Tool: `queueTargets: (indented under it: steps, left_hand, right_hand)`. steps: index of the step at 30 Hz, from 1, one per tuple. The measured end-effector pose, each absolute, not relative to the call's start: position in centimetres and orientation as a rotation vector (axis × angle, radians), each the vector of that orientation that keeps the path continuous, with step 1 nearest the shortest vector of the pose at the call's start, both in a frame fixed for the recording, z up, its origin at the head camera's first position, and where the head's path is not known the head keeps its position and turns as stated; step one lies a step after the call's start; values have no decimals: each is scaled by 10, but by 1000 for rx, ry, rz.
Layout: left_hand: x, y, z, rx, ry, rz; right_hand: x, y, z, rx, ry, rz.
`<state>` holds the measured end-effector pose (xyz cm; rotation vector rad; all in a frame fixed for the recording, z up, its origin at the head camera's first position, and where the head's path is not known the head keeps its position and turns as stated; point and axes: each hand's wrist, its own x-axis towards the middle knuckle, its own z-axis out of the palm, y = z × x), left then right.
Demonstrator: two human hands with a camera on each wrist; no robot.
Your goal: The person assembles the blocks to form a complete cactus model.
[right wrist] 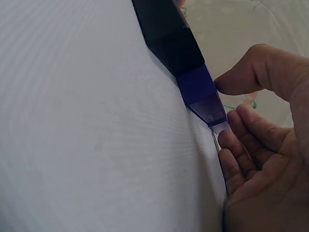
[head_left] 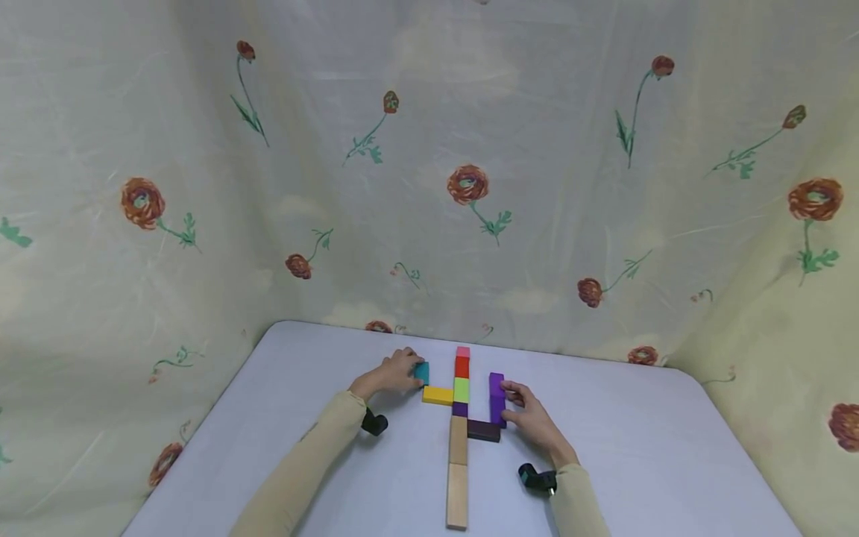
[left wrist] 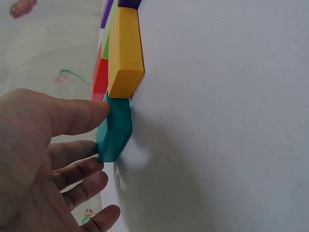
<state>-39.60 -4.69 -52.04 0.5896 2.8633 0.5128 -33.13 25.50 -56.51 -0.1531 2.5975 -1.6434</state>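
At the left of the block layout, my left hand (head_left: pixel 399 372) holds a teal block (head_left: pixel 421 374), thumb and index finger at its two ends. The teal block (left wrist: pixel 116 130) meets the corner of a yellow block (left wrist: pixel 126 53) in the left wrist view. Across the layout, my right hand (head_left: pixel 532 415) touches the outer side of two purple blocks (head_left: pixel 496 399) lined up end to end. In the right wrist view its thumb (right wrist: pixel 241 82) rests against the nearer purple block (right wrist: pixel 195 86), and its bent fingers lie near the farther one.
A central column runs from a pink block (head_left: pixel 463 351) through red (head_left: pixel 461 367), lime (head_left: pixel 461 389) and dark purple (head_left: pixel 459 409) blocks to two wooden blocks (head_left: pixel 458 492). A dark brown block (head_left: pixel 484 430) juts right from it. A flowered curtain (head_left: pixel 429 164) stands behind the white table (head_left: pixel 637 477).
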Motion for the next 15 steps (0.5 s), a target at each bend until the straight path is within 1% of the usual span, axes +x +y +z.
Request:
queueTargets:
  steps: [15]
  left_hand:
    - [-396, -45, -522, 557, 2844, 549]
  right_hand:
    - [-334, 255, -567, -142, 2592, -1636]
